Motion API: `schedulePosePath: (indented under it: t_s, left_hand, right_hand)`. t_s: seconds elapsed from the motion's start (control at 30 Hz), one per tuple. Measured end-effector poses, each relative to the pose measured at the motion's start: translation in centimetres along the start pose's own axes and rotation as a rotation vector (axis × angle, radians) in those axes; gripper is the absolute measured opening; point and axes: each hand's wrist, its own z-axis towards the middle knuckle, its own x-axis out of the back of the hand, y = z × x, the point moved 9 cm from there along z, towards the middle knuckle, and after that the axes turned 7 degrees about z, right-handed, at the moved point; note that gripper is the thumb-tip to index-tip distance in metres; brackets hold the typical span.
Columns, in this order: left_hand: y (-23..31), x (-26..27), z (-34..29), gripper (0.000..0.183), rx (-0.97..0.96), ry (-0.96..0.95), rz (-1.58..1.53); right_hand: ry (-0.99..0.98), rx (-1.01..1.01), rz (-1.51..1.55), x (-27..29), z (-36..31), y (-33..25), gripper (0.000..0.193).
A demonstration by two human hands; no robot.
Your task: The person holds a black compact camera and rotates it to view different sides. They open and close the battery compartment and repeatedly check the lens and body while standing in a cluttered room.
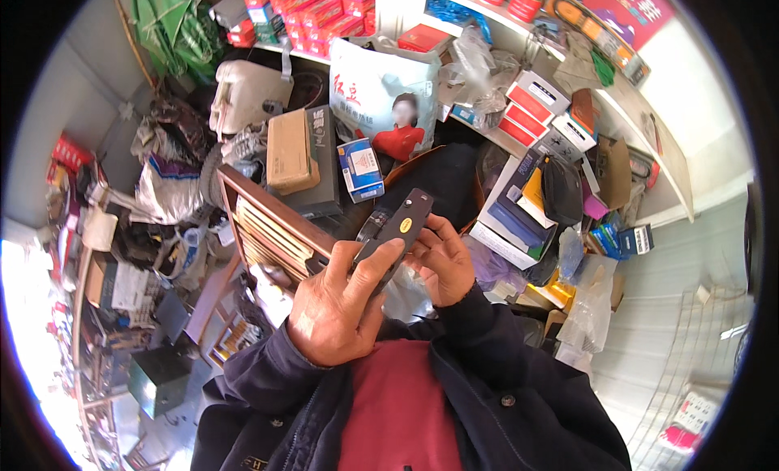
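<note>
In front of my chest is a black camera [395,232], tilted, with a yellow oval sticker on its narrow side. A round lens-like part shows on its left. My left hand [337,305] is closed around the near end, its index finger lying along the black body. On the other side, my right hand [445,264] has its fingers curled against the right edge. The palm sides of both grips are partly hidden. Just beyond the camera stands a small blue and white box [360,171].
A wooden-framed rack [272,203] stands left of my hands. A brown carton [290,152] rests on a dark box behind it. An open white box [511,215] with packets is at right. Red boxes [320,17] and a large printed bag [377,86] fill the back.
</note>
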Motion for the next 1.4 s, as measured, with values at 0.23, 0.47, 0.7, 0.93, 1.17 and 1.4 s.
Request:
schedulePosePath:
  t_s: [0.23,0.47,0.7,0.93,1.17,1.4]
  left_hand:
    - [-0.2,0.1,2.4,0.074,-0.004,-0.131,0.108]
    - [0.1,-0.6,3.7,0.069,0.060,-0.163,-0.041]
    - [0.9,-0.5,4.9,0.070,-0.013,-0.135,-0.034]
    - [0.3,-1.0,4.7,0.070,0.105,-0.152,-0.098]
    - [1.1,-1.1,4.7,0.070,0.118,-0.032,-0.256]
    - [1.4,-1.7,4.2,0.073,0.074,-0.116,-0.106]
  right_hand:
    - [0.086,-0.199,0.223,1.3,0.0,2.2,0.061]
    - [0.091,-0.214,0.446,1.9,-0.4,2.5,0.055]
    - [0.058,-0.195,0.305,1.7,-0.4,1.3,0.062]
    - [0.145,0.023,0.325,1.7,-1.1,0.5,0.058]
    - [0.080,0.047,0.695,1.2,0.0,0.5,0.035]
    - [0.175,0.020,0.634,1.6,-0.6,1.4,0.028]
